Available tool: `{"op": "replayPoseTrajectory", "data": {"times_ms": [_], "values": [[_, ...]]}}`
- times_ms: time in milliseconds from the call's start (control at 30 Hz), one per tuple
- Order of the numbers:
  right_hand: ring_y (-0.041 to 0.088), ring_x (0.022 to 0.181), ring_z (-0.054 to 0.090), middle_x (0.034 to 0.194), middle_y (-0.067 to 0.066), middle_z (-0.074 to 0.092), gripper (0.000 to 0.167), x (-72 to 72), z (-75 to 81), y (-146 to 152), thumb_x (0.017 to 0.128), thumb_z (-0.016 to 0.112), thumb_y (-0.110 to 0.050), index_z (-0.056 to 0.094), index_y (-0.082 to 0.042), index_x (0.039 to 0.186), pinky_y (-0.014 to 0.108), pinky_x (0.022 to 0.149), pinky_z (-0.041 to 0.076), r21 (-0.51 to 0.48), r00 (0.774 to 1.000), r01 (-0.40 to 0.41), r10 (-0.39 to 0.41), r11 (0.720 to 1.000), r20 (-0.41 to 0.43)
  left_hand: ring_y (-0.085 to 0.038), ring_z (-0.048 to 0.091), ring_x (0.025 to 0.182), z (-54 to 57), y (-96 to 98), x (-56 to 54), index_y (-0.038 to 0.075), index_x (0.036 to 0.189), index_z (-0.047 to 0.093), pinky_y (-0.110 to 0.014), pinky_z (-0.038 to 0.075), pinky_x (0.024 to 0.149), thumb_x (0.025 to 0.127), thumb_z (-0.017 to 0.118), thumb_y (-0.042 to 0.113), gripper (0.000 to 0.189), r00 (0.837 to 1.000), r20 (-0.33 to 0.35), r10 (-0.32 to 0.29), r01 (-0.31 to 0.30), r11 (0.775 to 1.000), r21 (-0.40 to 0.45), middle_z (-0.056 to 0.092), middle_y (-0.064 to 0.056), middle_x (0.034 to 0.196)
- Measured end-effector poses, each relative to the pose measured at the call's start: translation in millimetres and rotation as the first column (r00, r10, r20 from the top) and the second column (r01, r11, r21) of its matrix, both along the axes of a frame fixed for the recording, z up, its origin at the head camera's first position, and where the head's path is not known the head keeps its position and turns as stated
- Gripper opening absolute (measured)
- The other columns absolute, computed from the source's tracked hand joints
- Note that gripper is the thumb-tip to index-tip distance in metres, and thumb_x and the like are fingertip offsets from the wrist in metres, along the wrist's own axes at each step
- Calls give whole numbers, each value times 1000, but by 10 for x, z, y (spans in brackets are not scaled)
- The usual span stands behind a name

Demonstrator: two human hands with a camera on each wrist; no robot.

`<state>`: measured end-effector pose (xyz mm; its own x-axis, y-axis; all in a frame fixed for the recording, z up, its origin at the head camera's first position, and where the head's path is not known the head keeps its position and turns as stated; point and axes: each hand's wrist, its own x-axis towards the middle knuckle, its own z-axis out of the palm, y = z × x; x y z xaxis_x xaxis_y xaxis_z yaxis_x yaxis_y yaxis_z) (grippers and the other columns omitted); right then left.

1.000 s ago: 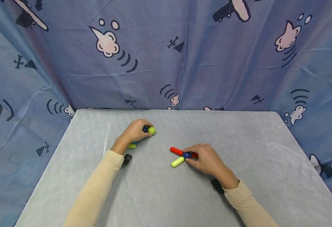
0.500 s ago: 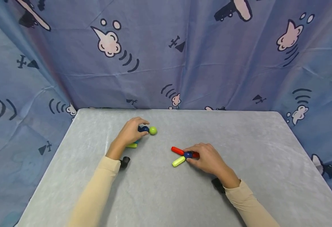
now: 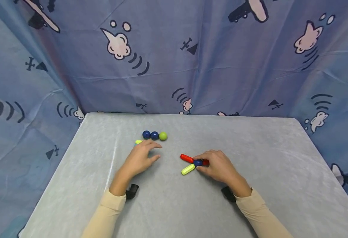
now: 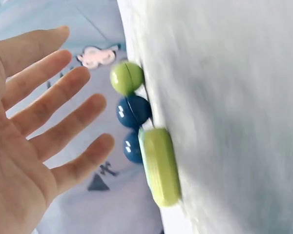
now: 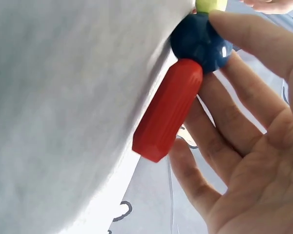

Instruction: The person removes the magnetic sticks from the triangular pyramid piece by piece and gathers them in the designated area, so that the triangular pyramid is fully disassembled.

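Presently: blue hub (image 3: 197,163) with red rods (image 3: 187,158) and yellow rod (image 3: 188,169), on desk (image 3: 165,211), in right hand (image 3: 218,165).
Right fingers pinch the hub; left hand (image 3: 139,158) empty, fingers spread, near a loose rod (image 4: 162,168) and a row of three balls (image 3: 154,136). Risk, judged: balls rolling, if brushed; rods detaching, if the hub twists. Change from half a second ago: left hand drawn back, balls uncovered.

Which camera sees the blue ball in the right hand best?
The right wrist view: the blue ball looks biggest there, though the right hand covers a bit. The head view shows it smaller, from farther off. The left wrist view doesn't show it; its blue balls are others.
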<state>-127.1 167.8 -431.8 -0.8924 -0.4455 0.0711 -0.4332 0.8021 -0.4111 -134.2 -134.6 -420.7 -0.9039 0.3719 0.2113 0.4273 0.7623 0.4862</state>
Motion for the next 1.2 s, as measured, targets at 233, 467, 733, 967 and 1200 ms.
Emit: {"op": "replayPoseTrajectory", "data": {"times_ms": [233, 467, 733, 967, 1200], "values": [[10, 83, 61, 97, -4, 76, 34, 63, 8, -89, 76, 87, -24, 79, -25, 109, 32, 76, 49, -4, 999, -14, 14, 1000, 33, -18, 67, 104, 14, 259, 194, 13, 117, 72, -37, 54, 90, 88, 76, 20, 30, 981, 73, -180, 180, 984, 7, 72, -3, 112], [11, 80, 63, 94, -4, 76, 34, 85, 21, -122, 74, 89, -23, 79, -23, 106, 33, 75, 49, -5, 1000, -16, 16, 1000, 1, -15, 67, 96, -52, 445, 291, 13, 115, 73, -31, 54, 85, 88, 76, 18, 27, 954, 89, -285, 287, 958, -18, 71, 0, 109], [9, 78, 61, 92, -5, 76, 33, 86, 19, -116, 74, 88, -24, 79, -23, 106, 29, 71, 47, -19, 999, -35, 35, 999, -4, -11, 66, 106, -157, 528, 344, 17, 121, 70, -31, 54, 92, 90, 74, 20, 31, 936, 143, -321, 327, 945, -25, 69, 3, 120], [9, 79, 61, 94, -4, 76, 33, 93, 8, -142, 75, 88, -24, 79, -23, 106, 27, 69, 47, -31, 999, -38, 38, 999, 11, -9, 65, 102, -180, 532, 350, 17, 124, 67, -28, 53, 90, 91, 74, 21, 34, 925, 211, -315, 322, 947, 0, 69, 3, 121], [10, 81, 63, 95, -4, 76, 32, 94, -11, -188, 76, 87, -24, 79, -22, 107, 26, 69, 48, -47, 998, -55, 56, 997, 21, -13, 62, 117, -190, 524, 353, 16, 125, 68, -34, 50, 101, 92, 72, 20, 34, 924, 213, -317, 328, 945, -17, 67, 1, 127]]}}
